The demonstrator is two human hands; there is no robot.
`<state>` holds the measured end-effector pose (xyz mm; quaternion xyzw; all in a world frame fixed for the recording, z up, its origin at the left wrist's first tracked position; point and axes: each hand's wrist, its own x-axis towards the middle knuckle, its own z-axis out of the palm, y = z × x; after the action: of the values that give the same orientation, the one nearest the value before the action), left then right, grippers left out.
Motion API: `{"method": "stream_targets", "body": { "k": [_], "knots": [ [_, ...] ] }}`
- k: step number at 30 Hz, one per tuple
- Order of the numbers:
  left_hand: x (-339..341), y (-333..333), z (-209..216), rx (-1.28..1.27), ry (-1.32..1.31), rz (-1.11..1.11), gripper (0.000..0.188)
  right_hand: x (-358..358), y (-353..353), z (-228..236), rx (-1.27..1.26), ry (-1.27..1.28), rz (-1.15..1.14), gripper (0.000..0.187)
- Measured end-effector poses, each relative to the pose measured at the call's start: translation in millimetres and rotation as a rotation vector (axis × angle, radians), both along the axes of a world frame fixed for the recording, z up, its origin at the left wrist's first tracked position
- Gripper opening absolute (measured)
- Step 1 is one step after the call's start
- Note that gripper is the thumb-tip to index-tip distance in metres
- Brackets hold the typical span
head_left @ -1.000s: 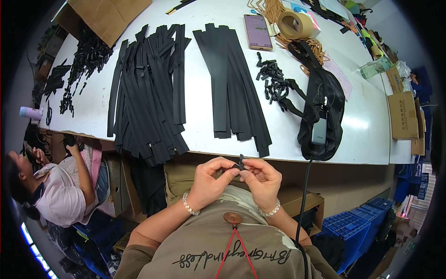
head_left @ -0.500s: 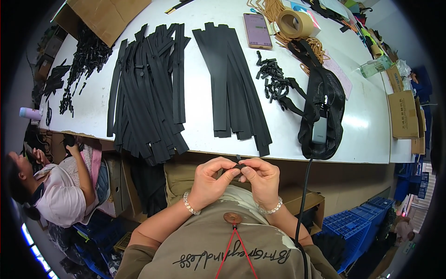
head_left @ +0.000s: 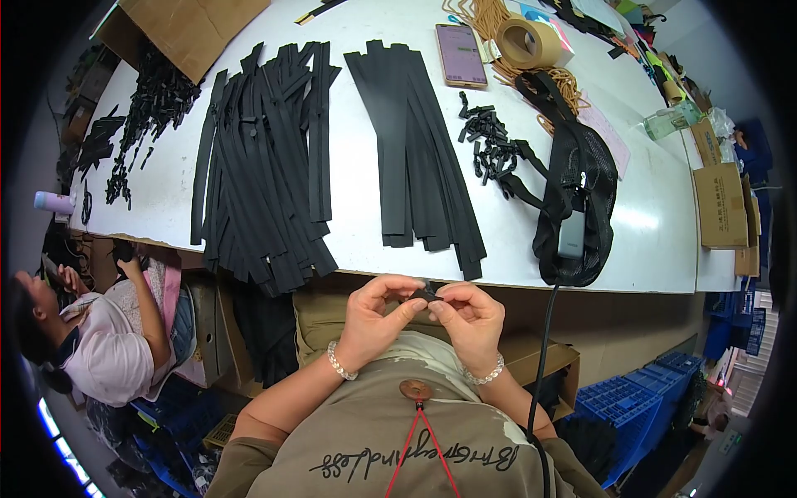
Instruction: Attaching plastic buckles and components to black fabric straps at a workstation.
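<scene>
My left hand (head_left: pixel 378 319) and my right hand (head_left: pixel 470 324) meet just off the table's front edge. Between their thumbs and fingertips they pinch a small black piece (head_left: pixel 426 295), partly covered by the fingers; its exact kind is too small to tell. Straight ahead on the table lies a fanned stack of long black zipper strips (head_left: pixel 415 158). A larger, messier heap of black zipper strips (head_left: pixel 261 174) is to its left, some ends hanging over the edge. Right of the stack is a small pile of black pieces (head_left: pixel 486 137).
A black mesh bag (head_left: pixel 589 166) holds a grey device (head_left: pixel 571 235) whose cable runs down past my right arm. Behind are a phone (head_left: pixel 461 55), a tape roll (head_left: pixel 526 43) and tan cord (head_left: pixel 477 12). A carton (head_left: pixel 195 33) spills black parts (head_left: pixel 154 104). Another person (head_left: pixel 116 340) sits at left.
The fingers have shifted slightly and my right hand is a little farther right, so more of the small black piece shows. Things on the table stay put.
</scene>
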<state>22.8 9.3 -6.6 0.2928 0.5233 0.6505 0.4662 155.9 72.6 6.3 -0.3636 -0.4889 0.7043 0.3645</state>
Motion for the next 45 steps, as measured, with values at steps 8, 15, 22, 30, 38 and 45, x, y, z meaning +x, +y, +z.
{"method": "stream_targets", "body": {
  "k": [8,15,22,30,38,45],
  "knots": [
    [-8.7,-2.3,-4.5,-0.065,-0.093,-0.14,0.016,4.6,6.4,1.0,-0.059,-0.112,0.149,0.006],
    [-7.9,-4.1,-3.6,-0.065,-0.102,-0.142,0.015,-1.7,-6.7,-1.8,0.067,-0.101,0.007,0.005],
    [-9.5,-6.0,-4.2,-0.157,-0.07,-0.201,0.015,-0.7,-13.4,-11.5,-0.032,-0.123,-0.035,0.006],
    [-7.1,-10.3,-35.0,-0.316,-0.217,-0.133,0.016,6.4,-3.0,-48.8,-0.388,-0.066,0.132,0.012],
    [-9.7,-8.2,-59.2,-0.456,-0.487,-0.134,0.012,3.6,0.4,-57.3,-0.652,0.019,0.054,0.009],
    [-5.2,-6.1,-65.2,-0.448,-0.632,-0.081,0.012,-2.5,-8.9,-65.8,-0.711,0.129,-0.096,0.003]
  ]
}}
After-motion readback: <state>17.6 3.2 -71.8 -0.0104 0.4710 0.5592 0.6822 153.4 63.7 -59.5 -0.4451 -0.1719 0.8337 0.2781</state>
